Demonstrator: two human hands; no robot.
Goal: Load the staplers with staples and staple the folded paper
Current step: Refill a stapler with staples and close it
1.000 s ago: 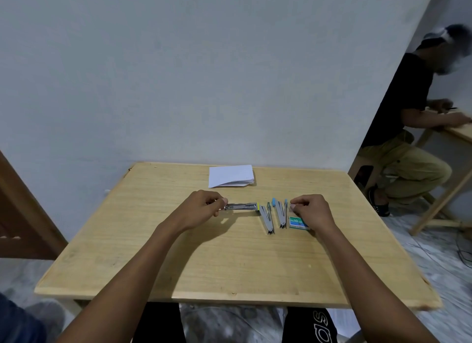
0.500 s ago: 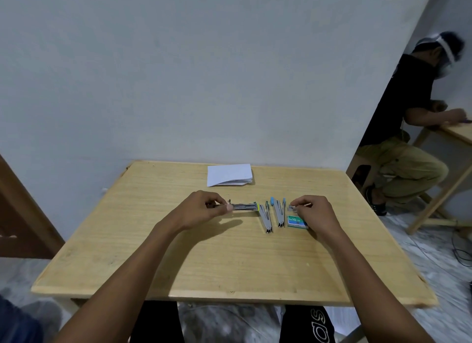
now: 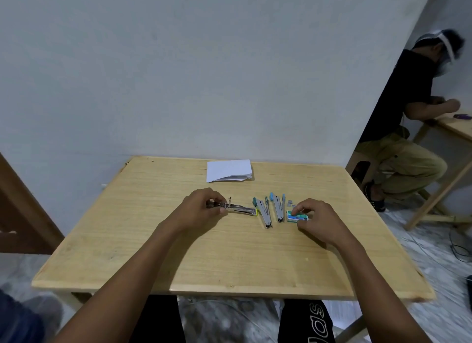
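Left hand (image 3: 201, 210) gripped the opened yellow-tipped stapler (image 3: 240, 210) on the table (image 3: 153, 240), right hand (image 3: 316, 220) pinched the green staple box (image 3: 297, 217).

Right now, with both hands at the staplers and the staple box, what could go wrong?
1. Loose staple strips lie beside the staple box; the right hand could scatter them.
2. The left hand holds an opened stapler by one end; its sprung part might snap on the fingers.
3. The folded paper lies far back, so reaching for it could knock the two open staplers.
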